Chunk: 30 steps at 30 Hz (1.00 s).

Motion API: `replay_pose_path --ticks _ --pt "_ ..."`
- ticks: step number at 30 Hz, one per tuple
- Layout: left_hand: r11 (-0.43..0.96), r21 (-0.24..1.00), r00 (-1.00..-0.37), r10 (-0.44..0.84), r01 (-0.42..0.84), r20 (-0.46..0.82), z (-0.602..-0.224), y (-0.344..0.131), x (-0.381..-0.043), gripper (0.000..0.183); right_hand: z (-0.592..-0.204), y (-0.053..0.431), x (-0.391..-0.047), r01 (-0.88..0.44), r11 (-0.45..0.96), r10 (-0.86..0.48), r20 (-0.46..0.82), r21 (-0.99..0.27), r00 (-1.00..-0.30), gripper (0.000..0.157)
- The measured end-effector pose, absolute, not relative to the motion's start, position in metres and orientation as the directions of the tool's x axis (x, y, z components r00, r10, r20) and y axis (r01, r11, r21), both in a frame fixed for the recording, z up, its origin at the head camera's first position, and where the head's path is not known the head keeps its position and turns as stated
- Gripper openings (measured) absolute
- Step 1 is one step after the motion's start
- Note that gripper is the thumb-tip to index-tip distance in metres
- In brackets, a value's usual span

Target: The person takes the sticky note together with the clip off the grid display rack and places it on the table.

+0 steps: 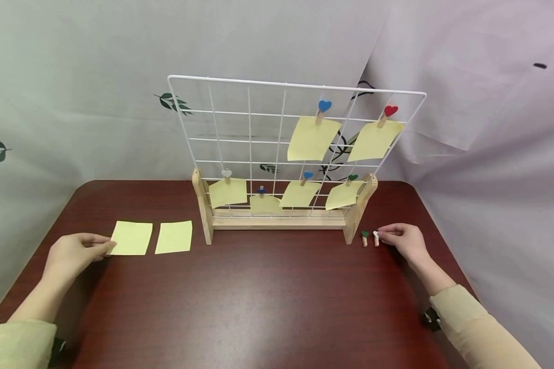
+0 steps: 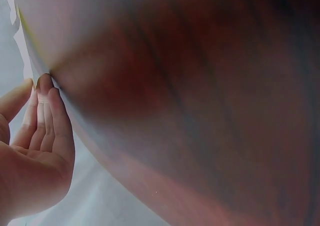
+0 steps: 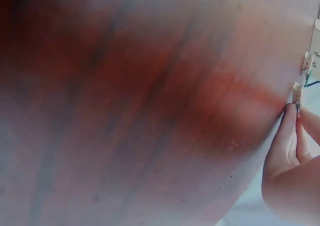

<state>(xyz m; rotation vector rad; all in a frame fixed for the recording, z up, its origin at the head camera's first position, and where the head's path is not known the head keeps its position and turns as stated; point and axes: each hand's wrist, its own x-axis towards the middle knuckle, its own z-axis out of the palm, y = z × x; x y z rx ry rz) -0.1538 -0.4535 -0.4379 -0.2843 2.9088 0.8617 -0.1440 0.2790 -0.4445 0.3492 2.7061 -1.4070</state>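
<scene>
At the left of the table my left hand (image 1: 76,253) pinches the left edge of a yellow paper note (image 1: 131,238) between thumb and fingertips. The left wrist view shows those fingers (image 2: 46,83) meeting at the paper's edge. Beside it lies a second yellow note (image 1: 174,237). On the right side, my right hand (image 1: 407,242) pinches a small wooden clothespin with a white heart (image 1: 376,239). A similar clothespin with a green heart (image 1: 364,239) lies just left of it. In the right wrist view, thumb and fingertips come together at the white-heart clothespin (image 3: 296,93).
A white wire grid (image 1: 250,114) on a wooden stand (image 1: 279,222) rises at the back middle. Several yellow notes hang on it from clothespins, among them one with a red heart (image 1: 391,110). Pale cloth (image 1: 277,36) hangs behind the brown table (image 1: 258,297).
</scene>
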Motion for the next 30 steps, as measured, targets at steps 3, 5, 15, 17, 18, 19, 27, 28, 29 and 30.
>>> replay_pose_path --ticks 3,5,15,17,18,19,27,28,29,30 --pt "0.833 0.513 -0.977 -0.158 -0.209 -0.141 -0.4377 -0.4554 -0.1543 0.047 -0.4446 0.2778 -0.1447 0.215 0.597 0.167 -0.142 -0.773 -0.976 0.029" --pt "0.838 0.503 -0.976 -0.162 -0.213 -0.143 -0.4375 -0.4566 -0.1545 0.047 -0.4447 0.277 -0.1452 0.2 0.633 0.164 -0.123 -0.748 -0.979 0.028" --pt "0.866 0.465 -0.983 -0.148 -0.182 -0.109 -0.4358 -0.4578 -0.1532 0.043 -0.4454 0.2753 -0.1469 0.16 0.711 0.15 -0.075 -0.685 -0.986 0.023" --pt "0.869 0.462 -0.984 -0.146 -0.177 -0.102 -0.4358 -0.4579 -0.1531 0.041 -0.4449 0.2749 -0.1468 0.157 0.71 0.149 -0.071 -0.686 -0.986 0.023" --pt "0.87 0.46 -0.984 -0.148 -0.177 -0.098 -0.4357 -0.4575 -0.1529 0.04 -0.4446 0.2747 -0.1466 0.159 0.709 0.15 -0.073 -0.687 -0.986 0.023" --pt "0.87 0.459 -0.984 -0.151 -0.179 -0.096 -0.4358 -0.4576 -0.153 0.04 -0.4444 0.2747 -0.1465 0.16 0.708 0.152 -0.072 -0.688 -0.986 0.023" --pt "0.861 0.468 -0.98 -0.172 -0.199 -0.101 -0.4359 -0.4604 -0.153 0.04 -0.4426 0.2781 -0.1445 0.164 0.718 0.171 -0.057 -0.677 -0.984 0.026" --pt "0.86 0.47 -0.98 -0.17 -0.198 -0.103 -0.4358 -0.4612 -0.1533 0.04 -0.4423 0.2789 -0.1442 0.167 0.715 0.173 -0.06 -0.679 -0.983 0.027" --pt "0.858 0.474 -0.98 -0.168 -0.197 -0.104 -0.4358 -0.4618 -0.1534 0.041 -0.4419 0.2797 -0.1439 0.17 0.712 0.175 -0.063 -0.682 -0.983 0.027" --pt "0.858 0.476 -0.981 -0.164 -0.194 -0.104 -0.436 -0.4625 -0.1535 0.041 -0.4413 0.2804 -0.1434 0.177 0.701 0.177 -0.072 -0.691 -0.982 0.028"
